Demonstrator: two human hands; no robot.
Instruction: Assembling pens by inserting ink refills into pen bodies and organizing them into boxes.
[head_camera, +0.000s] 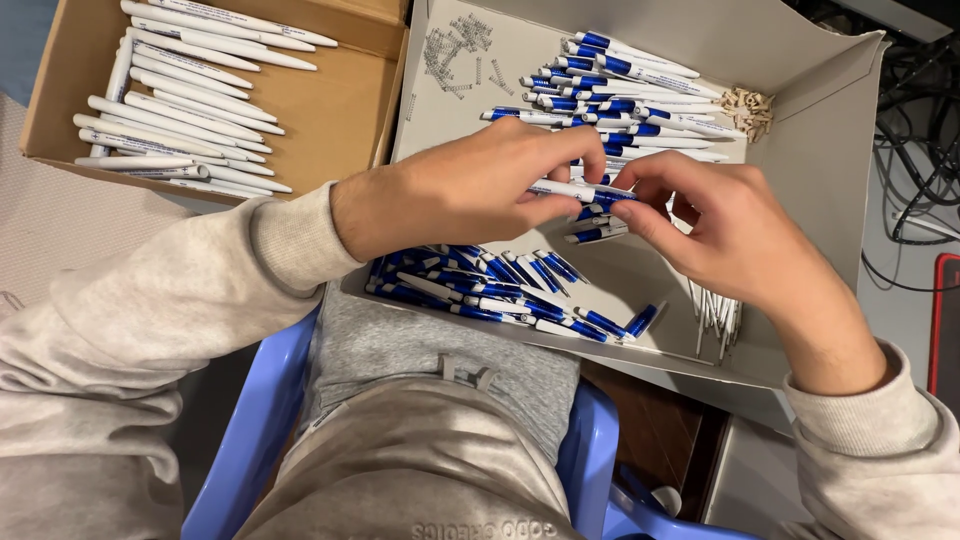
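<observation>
— Which packages are here?

— Two open boxes, side by side. The brown cardboard box (340, 110) stands at the upper left; it is shallow and rectangular, with white pen barrels (180, 90) lying in rows inside.

— And the second one?

— The grey-white cardboard box (830, 130) is at the right, larger, its walls folded up. It holds blue and white pens (500, 290) and small metal springs (455, 50).

— Any labels or screens?

— I see none.

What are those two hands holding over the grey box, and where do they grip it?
A white and blue pen: the left hand pinches its white end, the right hand its blue end, above the grey box.
</observation>
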